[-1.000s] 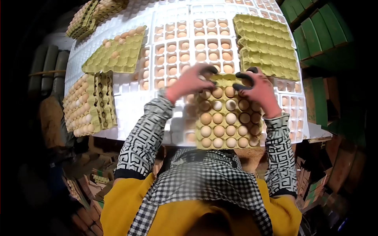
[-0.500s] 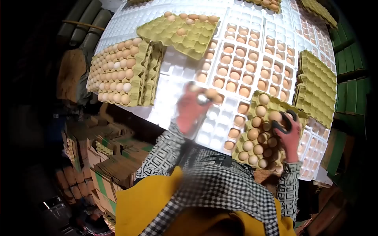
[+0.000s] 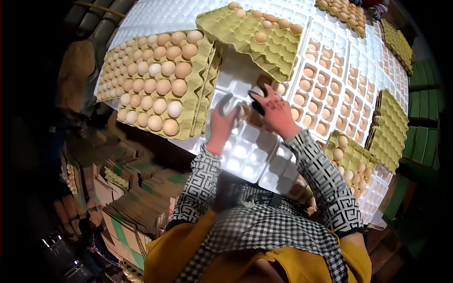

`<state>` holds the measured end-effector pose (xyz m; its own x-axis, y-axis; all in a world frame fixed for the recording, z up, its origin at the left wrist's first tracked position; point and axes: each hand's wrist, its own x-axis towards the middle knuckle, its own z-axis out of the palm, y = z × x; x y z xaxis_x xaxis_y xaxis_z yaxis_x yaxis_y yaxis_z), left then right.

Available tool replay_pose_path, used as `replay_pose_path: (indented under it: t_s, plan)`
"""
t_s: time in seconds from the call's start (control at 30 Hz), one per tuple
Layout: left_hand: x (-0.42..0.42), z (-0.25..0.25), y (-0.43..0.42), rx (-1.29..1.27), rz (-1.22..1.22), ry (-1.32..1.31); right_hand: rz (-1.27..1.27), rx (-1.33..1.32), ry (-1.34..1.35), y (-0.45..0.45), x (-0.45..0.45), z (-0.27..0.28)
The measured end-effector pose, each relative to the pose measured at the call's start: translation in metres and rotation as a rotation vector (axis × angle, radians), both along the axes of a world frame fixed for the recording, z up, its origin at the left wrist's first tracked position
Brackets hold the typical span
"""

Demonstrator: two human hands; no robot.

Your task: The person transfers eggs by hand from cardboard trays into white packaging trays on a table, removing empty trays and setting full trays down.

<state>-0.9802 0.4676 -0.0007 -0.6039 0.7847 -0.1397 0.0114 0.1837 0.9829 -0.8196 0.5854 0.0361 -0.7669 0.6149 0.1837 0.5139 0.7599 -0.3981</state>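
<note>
My left hand [image 3: 223, 123], in a pink glove with dark fingertips and slightly blurred, curls around a pale egg [image 3: 243, 111] above a white moulded tray. Close on its right, my right hand [image 3: 277, 111] reaches over the same tray. Its fingers are bent down around a brownish egg [image 3: 264, 81], mostly shadowed and covered by the fingertips. A light brown egg [image 3: 280, 88] sits in a cell just beyond the right hand. The white tray [image 3: 240, 153] has bare cells toward my body. Right of my forearm, a yellowish egg flat [image 3: 362, 154] carries several eggs, partly hidden by my sleeve.
Stacked flats of eggs [image 3: 158, 87] stand at the left. A tilted yellow flat [image 3: 278, 52] with several eggs lies behind my hands. White trays of eggs [image 3: 325, 96] extend right, beside an upturned flat [image 3: 389, 127]. Another person's hand [image 3: 377, 10] shows at the far edge. Folded cardboard [image 3: 137, 207] is below left.
My right hand has left the egg flat and moved left over the white tray, beside my left hand. The view has shifted, so the stacked flats appear larger.
</note>
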Motion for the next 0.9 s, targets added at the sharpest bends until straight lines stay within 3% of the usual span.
replay_pose_path:
  t_s: [0.03, 0.07, 0.1, 0.13, 0.2, 0.23, 0.27, 0.33, 0.4, 0.47, 0.5, 0.53, 0.6, 0.67, 0.73, 0.8, 0.87, 0.9]
  plan:
    - [-0.006, 0.007, 0.010, 0.028, 0.068, -0.177, -0.009, -0.140, -0.126, 0.008, -0.016, -0.007]
    - [-0.012, 0.015, 0.020, 0.055, 0.133, -0.353, -0.063, -0.199, -0.079, 0.014, -0.022, -0.012]
    - [-0.015, 0.014, 0.034, 0.093, 0.170, -0.197, -0.119, -0.257, -0.030, 0.019, -0.026, -0.015]
    - [-0.011, 0.027, 0.046, 0.137, 0.181, -0.200, -0.174, -0.314, 0.017, 0.021, -0.030, -0.015]
    - [-0.015, 0.004, 0.073, 0.083, 0.139, 0.698, -0.434, -0.734, 0.396, 0.025, -0.033, -0.014]
    - [-0.013, -0.001, 0.075, 0.003, 0.011, 0.940, -0.446, -0.796, 0.521, 0.023, -0.039, -0.025]
    - [-0.015, -0.005, 0.073, -0.210, -0.232, 1.015, -0.459, -0.857, 0.652, 0.023, -0.048, -0.034]
    - [-0.014, -0.026, 0.066, -0.032, -0.123, 1.058, -0.139, -0.211, 0.411, 0.031, -0.069, -0.027]
    - [-0.005, -0.031, 0.046, -0.174, -0.127, 1.062, 0.087, 0.030, 0.352, 0.038, -0.082, -0.037]
    - [0.003, -0.026, 0.035, -0.410, -0.288, 1.165, 0.081, -0.300, 0.148, 0.055, -0.095, -0.042]
    - [0.005, -0.033, 0.037, -0.362, -0.205, 1.150, 0.067, -0.460, 0.109, 0.066, -0.098, -0.082]
    - [0.006, -0.024, 0.040, -0.400, -0.200, 1.133, 0.125, -0.036, 0.320, 0.071, -0.103, -0.120]
    - [0.005, -0.033, 0.039, -0.396, -0.217, 1.158, -0.013, -0.489, 0.008, 0.046, -0.073, -0.034]
    - [-0.004, -0.048, 0.035, -0.182, -0.217, 1.139, -0.115, 0.216, 0.327, -0.004, -0.029, -0.017]
    - [0.007, -0.035, 0.032, -0.112, -0.110, 1.029, -0.050, 0.127, 0.322, -0.034, 0.044, 0.018]
    - [0.032, -0.016, 0.032, 0.058, -0.153, 0.945, -0.234, 0.105, 0.380, -0.041, 0.135, 0.051]
    - [0.082, 0.017, 0.042, 0.225, -0.454, 0.717, -0.872, -0.355, 0.351, -0.055, 0.216, 0.050]
    - [0.113, 0.035, 0.052, 0.258, -0.573, 0.751, -0.884, -0.340, 0.111, -0.056, 0.228, 0.049]
